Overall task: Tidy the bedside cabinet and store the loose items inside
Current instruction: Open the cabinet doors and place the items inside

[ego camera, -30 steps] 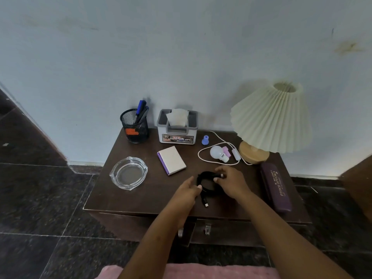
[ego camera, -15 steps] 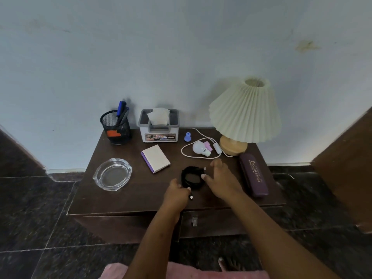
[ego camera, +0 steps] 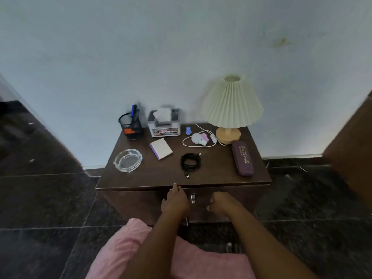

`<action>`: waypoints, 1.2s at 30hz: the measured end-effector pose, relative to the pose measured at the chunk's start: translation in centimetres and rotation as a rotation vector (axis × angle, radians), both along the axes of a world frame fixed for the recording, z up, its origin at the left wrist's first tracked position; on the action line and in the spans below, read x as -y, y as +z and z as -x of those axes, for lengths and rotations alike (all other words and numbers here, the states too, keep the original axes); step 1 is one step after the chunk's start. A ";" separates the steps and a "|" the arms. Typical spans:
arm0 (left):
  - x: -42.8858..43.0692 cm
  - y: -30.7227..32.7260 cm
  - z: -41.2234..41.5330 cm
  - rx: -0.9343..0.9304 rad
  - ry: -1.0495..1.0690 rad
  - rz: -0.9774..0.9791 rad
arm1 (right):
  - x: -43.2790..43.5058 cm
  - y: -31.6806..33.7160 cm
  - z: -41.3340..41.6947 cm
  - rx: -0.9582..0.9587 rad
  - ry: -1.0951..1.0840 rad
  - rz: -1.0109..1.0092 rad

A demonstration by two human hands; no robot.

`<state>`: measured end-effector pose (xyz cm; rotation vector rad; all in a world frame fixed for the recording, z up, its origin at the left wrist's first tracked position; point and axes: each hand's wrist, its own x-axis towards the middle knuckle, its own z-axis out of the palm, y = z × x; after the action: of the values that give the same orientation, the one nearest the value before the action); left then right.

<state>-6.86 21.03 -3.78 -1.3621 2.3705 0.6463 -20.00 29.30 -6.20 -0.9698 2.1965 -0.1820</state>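
Reaching low, both hands were in front of the cabinet [ego camera: 153, 178], off its top. The left hand [ego camera: 175, 200] lay against the front face with its fingers straight and pointing up, the tips just under the top's front edge, and it held nothing. The right hand [ego camera: 220, 203] sat just right of the metal handle [ego camera: 193, 198] with its fingers curled in. Whether they gripped anything could not be told. The handle showed in the gap between the two hands.

The cable [ego camera: 190, 163], black and coiled, lay on the top near the middle of the front edge, with one plug end trailing toward that edge. The ashtray [ego camera: 127, 163], of clear glass, sat near the front left corner. The pad [ego camera: 161, 151], white with a purple spine, lay between ashtray and cable, a little further back.

At the back left corner stood the pen cup [ego camera: 130, 126], black mesh with a blue pen in it. Just right of it, along the back edge, stood the tissue box [ego camera: 164, 125] with a tissue sticking up. A small blue cap [ego camera: 188, 130] stood beside the box.

The lamp [ego camera: 231, 105] stood at the back right corner. The light [ego camera: 198, 138], a small white bulb inside a loop of white cord, lay just left of the lamp's base. The case [ego camera: 242, 158], purple, lay along the right edge, pointing front to back.

A pink cloth [ego camera: 120, 250] lay under the forearms.
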 end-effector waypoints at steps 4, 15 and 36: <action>0.4 -0.1 -2.5 -0.001 0.005 0.028 | 1.4 -0.8 -0.3 0.112 -0.114 0.078; 0.6 -6.0 -5.5 -0.105 -0.046 -0.085 | 5.0 -7.7 -4.7 0.459 -0.516 0.184; -1.6 -5.3 -2.0 -0.312 0.001 -0.170 | -0.8 -5.5 -5.1 0.431 -0.267 -0.319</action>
<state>-4.81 22.60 -9.04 -1.2666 2.4770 1.1044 -14.87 30.10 -11.73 -0.4120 1.8711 -0.1421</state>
